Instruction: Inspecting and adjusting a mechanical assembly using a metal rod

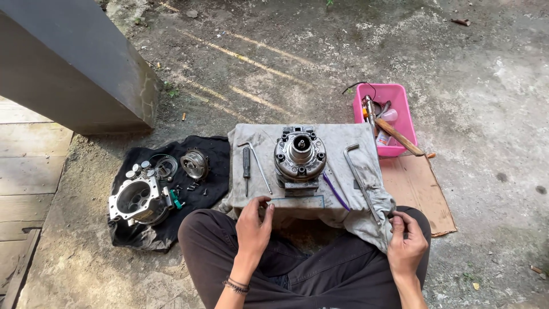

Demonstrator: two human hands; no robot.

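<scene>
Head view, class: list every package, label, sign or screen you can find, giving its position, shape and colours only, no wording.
Small bottle: in the pink tub, right of the cloth-covered stand; rounded, pale pinkish.
Tube or can: near the tub's front wall, under a wooden handle; white with red; label too small to describe.
No signs or screens.

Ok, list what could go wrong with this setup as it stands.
1. The grey cloth hangs off its support near the right hand; a tug could shift the metal housing standing on it.
2. The long L-shaped key lies close to that draped edge and might slide off.
3. Small bolts lie loose on the black cloth by bare dirt; they could easily get lost.
</scene>
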